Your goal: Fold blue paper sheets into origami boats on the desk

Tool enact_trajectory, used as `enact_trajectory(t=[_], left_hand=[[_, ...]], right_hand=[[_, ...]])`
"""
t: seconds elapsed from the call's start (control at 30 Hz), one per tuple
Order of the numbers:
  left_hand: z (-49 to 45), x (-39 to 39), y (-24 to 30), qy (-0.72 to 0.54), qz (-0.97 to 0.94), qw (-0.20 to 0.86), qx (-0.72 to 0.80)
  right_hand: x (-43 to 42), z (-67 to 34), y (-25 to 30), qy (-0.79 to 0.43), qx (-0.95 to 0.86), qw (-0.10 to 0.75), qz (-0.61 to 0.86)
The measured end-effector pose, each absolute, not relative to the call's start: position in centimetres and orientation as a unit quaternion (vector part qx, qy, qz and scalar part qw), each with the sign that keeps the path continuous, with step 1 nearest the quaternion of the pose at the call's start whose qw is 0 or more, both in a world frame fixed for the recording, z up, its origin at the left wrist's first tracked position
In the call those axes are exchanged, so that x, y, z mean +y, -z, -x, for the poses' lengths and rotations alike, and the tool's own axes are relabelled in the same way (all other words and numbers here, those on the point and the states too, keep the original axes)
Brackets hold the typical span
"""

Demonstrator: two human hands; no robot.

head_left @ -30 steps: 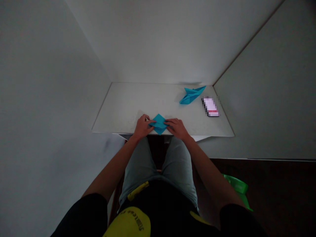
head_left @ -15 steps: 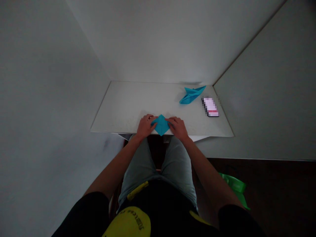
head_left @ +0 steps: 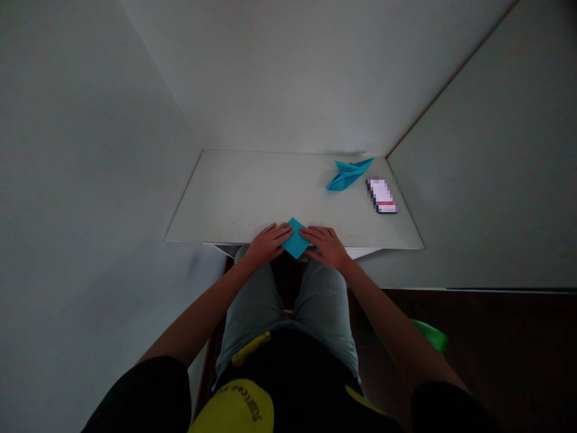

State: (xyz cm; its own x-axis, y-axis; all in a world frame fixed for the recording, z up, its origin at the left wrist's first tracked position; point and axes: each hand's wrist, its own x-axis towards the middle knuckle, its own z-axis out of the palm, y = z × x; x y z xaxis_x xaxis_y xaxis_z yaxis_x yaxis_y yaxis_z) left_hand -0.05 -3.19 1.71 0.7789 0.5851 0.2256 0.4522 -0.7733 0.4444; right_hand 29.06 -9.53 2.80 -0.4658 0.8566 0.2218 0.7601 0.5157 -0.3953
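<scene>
A small piece of blue origami paper (head_left: 296, 242), folded into a diamond, is at the front edge of the white table, with its lower corner past the edge. My left hand (head_left: 267, 243) grips its left side, the fingers stretched across the top face. On the opposite side my right hand (head_left: 327, 244) holds the paper the same way, fingers pointing inward and thumb low near the bottom edge. The undersides of both hands are hidden. Farther back on the right rests a folded blue paper boat (head_left: 348, 174), apart from both hands.
The narrow white table (head_left: 243, 186) is bounded by a wall at the back and a panel on the right. A phone (head_left: 382, 196), its screen pixelated, lies near the table's right edge. Something green (head_left: 428, 334) stands low on the dark floor, partly behind my right forearm.
Both hands and the folded paper have come slightly closer to me. My fingers, bent at the paper's side corners before, now lie straighter over its face. The boat and phone stay put.
</scene>
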Motion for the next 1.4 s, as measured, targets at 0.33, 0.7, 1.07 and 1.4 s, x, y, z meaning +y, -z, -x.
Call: enact_trajectory(t=[0.33,0.7,1.07,1.4], left_hand=[[-2.6,-0.2,-4.5,-0.344,-0.719,0.440,0.414],[-3.7,0.9,-2.6,-0.333,-0.692,0.479,0.425],[-5.7,-0.2,-2.6,-0.384,-0.695,0.395,0.462],[-5.4,-0.6,-2.9,-0.360,-0.717,0.447,0.395]], right_hand=[[-6.2,-29.1,-3.6,-0.288,-0.655,0.433,0.548],[-4.2,-30.2,-1.0,-0.333,-0.594,0.501,0.534],[-4.5,-26.3,-1.9,-0.221,-0.545,0.543,0.599],[-5.0,-24.1,-2.7,-0.360,-0.601,0.459,0.546]])
